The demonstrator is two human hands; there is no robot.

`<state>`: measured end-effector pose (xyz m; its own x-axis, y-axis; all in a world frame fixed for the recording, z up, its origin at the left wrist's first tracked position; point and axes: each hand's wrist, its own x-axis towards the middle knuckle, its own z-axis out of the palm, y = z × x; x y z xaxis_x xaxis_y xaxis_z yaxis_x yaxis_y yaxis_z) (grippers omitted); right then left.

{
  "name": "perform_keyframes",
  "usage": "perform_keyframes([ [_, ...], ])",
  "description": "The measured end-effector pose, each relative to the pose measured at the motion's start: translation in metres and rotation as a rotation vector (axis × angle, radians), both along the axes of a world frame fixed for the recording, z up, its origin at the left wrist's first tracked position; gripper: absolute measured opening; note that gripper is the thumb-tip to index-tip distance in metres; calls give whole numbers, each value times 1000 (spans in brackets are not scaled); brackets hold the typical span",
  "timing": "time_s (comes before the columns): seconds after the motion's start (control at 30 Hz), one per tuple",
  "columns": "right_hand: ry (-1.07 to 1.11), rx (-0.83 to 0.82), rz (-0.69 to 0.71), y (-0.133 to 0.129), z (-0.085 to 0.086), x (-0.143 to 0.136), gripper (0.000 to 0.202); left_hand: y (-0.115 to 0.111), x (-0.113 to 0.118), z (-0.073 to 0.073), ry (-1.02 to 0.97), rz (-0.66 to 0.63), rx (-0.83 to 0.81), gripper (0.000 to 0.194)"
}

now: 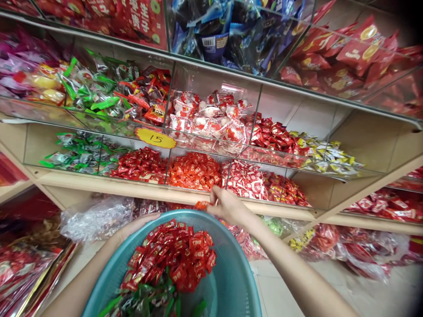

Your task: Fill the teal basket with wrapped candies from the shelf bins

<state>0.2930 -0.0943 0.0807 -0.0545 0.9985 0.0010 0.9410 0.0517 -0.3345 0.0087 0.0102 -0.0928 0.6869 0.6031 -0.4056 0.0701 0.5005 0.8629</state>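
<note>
A teal plastic basket (236, 251) is tilted in front of me. Inside lie a heap of red wrapped candies (175, 251) and some green-and-clear wrapped candies (145, 299). My left hand (140, 222) grips the basket's far left rim, its fingers partly hidden. Above the far right rim, my right hand (228, 204) is closed on orange-red wrapped candies (201, 205); how many cannot be made out. Just beyond that hand, a shelf compartment holds a pile of similar orange-red candies (194, 171).
Glass-fronted shelves (277, 203) hold several kinds of wrapped sweets in divided compartments. A yellow tag (156, 138) reading 15 hangs on the middle shelf's front. Below the shelves are a clear plastic bag (99, 218) and bagged sweets (366, 248) on the tiled floor (277, 286).
</note>
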Motion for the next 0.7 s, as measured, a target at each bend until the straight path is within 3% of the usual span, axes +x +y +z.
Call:
perform_keyframes([
  [0.2,-45,-236,-39,-53,-71,0,14,-1,0,4,86,29,60,47],
  [0.3,-91,-276,-67,-66,-96,-3,20,-2,1,4,57,12,87,42],
  [0.4,-122,-293,-96,-73,-105,-6,25,-2,1,3,63,29,106,41],
  [0.7,-259,-292,-180,-77,-103,-17,31,1,-3,-1,106,53,126,45],
])
